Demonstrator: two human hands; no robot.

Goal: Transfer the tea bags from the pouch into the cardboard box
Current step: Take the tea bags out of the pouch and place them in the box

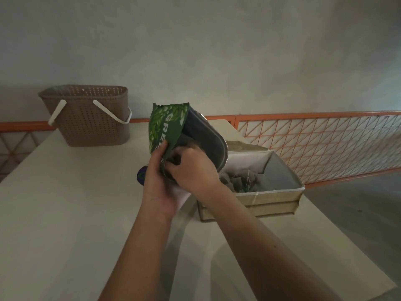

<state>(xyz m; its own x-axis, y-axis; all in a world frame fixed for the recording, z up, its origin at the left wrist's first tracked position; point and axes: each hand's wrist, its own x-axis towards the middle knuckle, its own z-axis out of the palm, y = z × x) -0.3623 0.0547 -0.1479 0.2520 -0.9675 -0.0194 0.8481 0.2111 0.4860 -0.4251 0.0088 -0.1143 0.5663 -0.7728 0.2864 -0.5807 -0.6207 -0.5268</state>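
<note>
Left hand grips pouch; right hand reaches inside, fingers hidden, beside box.

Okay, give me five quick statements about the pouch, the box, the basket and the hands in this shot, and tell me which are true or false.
1. The left hand grips the green pouch. True.
2. The cardboard box is closed. False: it is open, with tea bags inside.
3. The right hand rests flat on the table. False: it is at the pouch's opening.
4. The brown basket stands upright at the far left. True.
5. The basket sits inside the box. False: they stand apart.
</note>
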